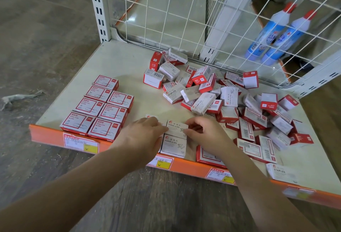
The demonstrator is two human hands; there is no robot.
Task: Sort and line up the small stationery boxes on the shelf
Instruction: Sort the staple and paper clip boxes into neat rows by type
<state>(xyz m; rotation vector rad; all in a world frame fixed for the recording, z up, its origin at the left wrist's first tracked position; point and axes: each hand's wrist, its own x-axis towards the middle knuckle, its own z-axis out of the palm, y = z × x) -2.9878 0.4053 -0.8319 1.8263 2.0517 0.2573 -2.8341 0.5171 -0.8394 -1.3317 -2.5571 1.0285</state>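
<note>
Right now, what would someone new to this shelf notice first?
First the jumbled heap of boxes across the back and right of the shelf. Against it, the tidy red-framed rows at the front left stand out. At the front edge, the left hand and right hand pinch a white paper-clip box from either side.

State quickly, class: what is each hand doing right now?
Left hand: fingers curled, touching the upper paper clips box at its left edge.
Right hand: fingers pinch the same box's right edge.
</note>
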